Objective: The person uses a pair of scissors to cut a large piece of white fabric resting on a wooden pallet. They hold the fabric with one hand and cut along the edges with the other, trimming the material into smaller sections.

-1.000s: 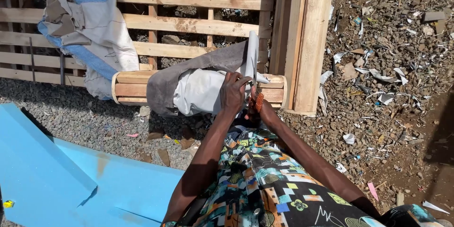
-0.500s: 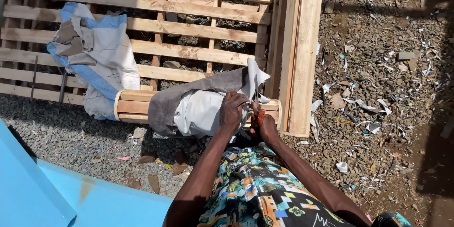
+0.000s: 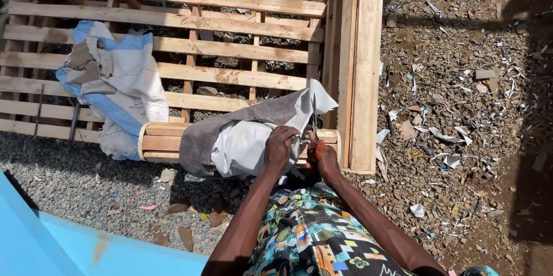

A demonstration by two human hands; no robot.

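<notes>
Below me at six o'clock, cloth drapes a wooden frame. My left hand presses it flat; my right hand closes on scissors. Soft, light, prone to slip: hold beside the blades.

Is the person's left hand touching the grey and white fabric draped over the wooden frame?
Touching: the head view shows the left hand pressing on the fabric.
</notes>
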